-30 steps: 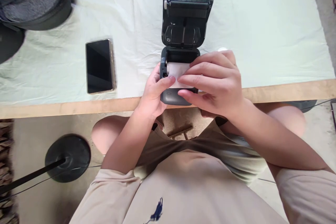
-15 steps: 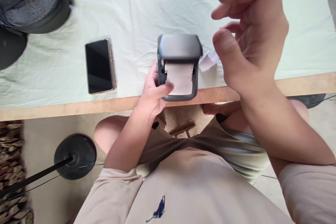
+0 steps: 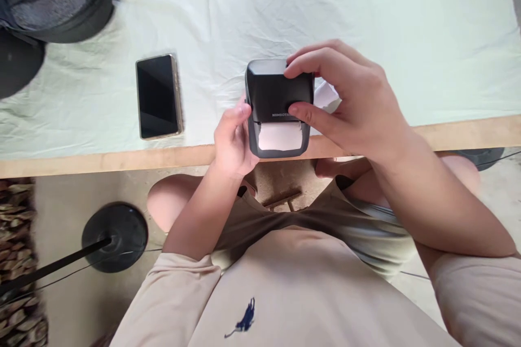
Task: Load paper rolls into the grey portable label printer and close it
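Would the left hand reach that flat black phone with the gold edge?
Probably yes: only pale green cloth shows between the left hand and the phone, though that hand must first release the dark grey boxy device.

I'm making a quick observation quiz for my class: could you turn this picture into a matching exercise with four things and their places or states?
1. Phone
2. Device
3. Paper strip
4. Round base

a. showing at the near end of the thing being handled
b. down on the floor
c. left hand and right hand both on it
d. lying on the cloth, screen dark

Right pairs: 1-d, 2-c, 3-a, 4-b
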{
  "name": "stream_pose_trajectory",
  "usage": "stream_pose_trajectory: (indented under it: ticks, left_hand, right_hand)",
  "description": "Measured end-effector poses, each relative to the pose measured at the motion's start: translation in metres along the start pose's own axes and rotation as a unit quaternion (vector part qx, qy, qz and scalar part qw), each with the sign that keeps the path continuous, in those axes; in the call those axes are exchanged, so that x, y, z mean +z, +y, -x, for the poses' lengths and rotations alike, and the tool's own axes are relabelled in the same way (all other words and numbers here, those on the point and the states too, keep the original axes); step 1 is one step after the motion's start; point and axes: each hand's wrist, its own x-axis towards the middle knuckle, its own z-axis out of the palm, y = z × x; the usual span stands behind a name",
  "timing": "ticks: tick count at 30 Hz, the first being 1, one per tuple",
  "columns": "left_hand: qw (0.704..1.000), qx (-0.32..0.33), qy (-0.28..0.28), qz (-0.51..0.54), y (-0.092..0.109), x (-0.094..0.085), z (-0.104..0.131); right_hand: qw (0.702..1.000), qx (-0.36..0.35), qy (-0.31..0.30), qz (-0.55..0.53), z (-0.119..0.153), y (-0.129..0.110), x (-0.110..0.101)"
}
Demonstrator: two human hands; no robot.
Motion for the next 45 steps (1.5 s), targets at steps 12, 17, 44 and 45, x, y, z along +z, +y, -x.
stream_pose_trajectory:
  ticks: [12, 17, 44, 45]
  left_hand:
    - [1.0, -0.003, 0.023, 0.003, 0.002, 0.011, -0.005]
    - [1.0, -0.013, 0.02, -0.02, 0.002, 0.009, -0.008]
    - [0.991, 0.052, -0.115, -0.053, -0.009, -0.007, -0.001]
    - [0.991, 0.051, -0.111, -0.054, -0.009, -0.007, -0.001]
  right_hand:
    - [0.999, -0.03, -0.031, 0.033, 0.002, 0.004, -0.008]
    - [0.999, -0.036, -0.038, 0.013, 0.008, 0.0, -0.014]
    - [0.966, 0.133, -0.089, 0.204, 0.011, -0.012, -0.006]
    - [0.969, 0.136, -0.086, 0.187, 0.01, -0.017, -0.008]
